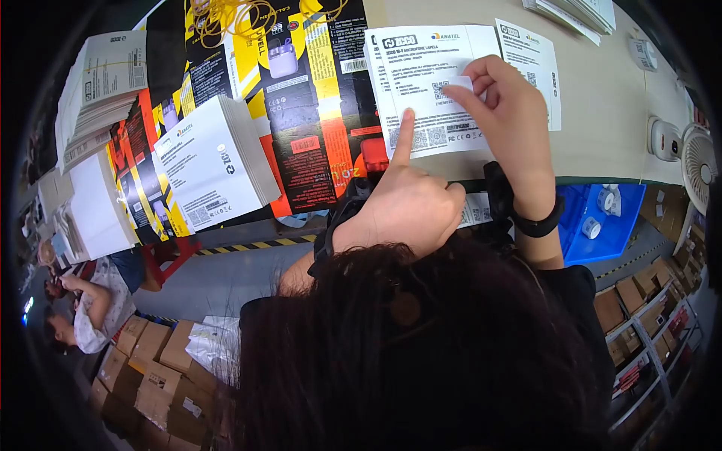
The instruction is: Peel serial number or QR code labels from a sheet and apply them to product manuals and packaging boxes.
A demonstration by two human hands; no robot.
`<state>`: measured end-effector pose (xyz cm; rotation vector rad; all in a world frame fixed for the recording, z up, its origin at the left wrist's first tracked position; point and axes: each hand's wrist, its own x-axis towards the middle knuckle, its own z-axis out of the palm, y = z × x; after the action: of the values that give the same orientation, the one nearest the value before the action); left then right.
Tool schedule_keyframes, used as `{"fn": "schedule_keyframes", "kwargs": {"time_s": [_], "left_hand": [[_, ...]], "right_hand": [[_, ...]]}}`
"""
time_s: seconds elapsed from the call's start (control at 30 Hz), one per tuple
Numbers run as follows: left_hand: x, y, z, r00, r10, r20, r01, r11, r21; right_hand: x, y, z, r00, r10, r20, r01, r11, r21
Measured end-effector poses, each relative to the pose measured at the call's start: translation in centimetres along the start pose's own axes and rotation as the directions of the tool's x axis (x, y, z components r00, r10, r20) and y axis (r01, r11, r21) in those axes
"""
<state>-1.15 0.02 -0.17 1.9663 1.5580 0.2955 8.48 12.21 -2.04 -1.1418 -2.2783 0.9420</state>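
Observation:
My right hand pinches a small white label between thumb and fingers, over the middle of a printed white card. The label lies against the card or just above it; I cannot tell which. My left hand has its index finger stretched out, the tip on the card's lower left part, while the other fingers are curled. Beneath the hands, a printed white piece shows in part at the table edge. Another printed card lies partly under the first, to its right.
On the left stand a stack of printed cards and another banded stack. Yellow rubber bands lie at the top. A blue bin with label rolls is at right, near a white fan. Another person sits at lower left.

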Motion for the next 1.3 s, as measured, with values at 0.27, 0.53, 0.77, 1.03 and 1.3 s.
{"fn": "schedule_keyframes", "kwargs": {"time_s": [0.27, 0.53, 0.77, 1.03, 1.3], "left_hand": [[0.2, 0.3, -0.2, 0.999, -0.033, 0.042, 0.032, 0.999, 0.007], [0.1, 0.6, 0.0, 0.999, 0.013, -0.041, -0.012, 0.999, 0.035], [0.8, 1.3, 0.2, 0.998, 0.029, -0.048, -0.026, 0.998, 0.052], [1.7, 1.7, 0.8, 0.989, 0.081, -0.122, -0.078, 0.997, 0.029], [1.7, 1.6, 0.2, 0.798, 0.102, -0.594, -0.270, 0.942, -0.201]], "right_hand": [[0.7, 0.5, -1.2, 0.998, 0.058, 0.011, -0.052, 0.954, -0.297], [0.2, 2.6, -3.2, 0.977, 0.215, -0.014, -0.215, 0.974, -0.071], [-1.2, 4.4, -5.2, 0.935, 0.285, 0.209, -0.336, 0.901, 0.276], [-1.4, 5.9, -6.3, 0.947, 0.239, 0.215, -0.308, 0.867, 0.393], [-2.3, 7.1, -9.7, 0.956, 0.273, -0.108, -0.235, 0.931, 0.278]]}}
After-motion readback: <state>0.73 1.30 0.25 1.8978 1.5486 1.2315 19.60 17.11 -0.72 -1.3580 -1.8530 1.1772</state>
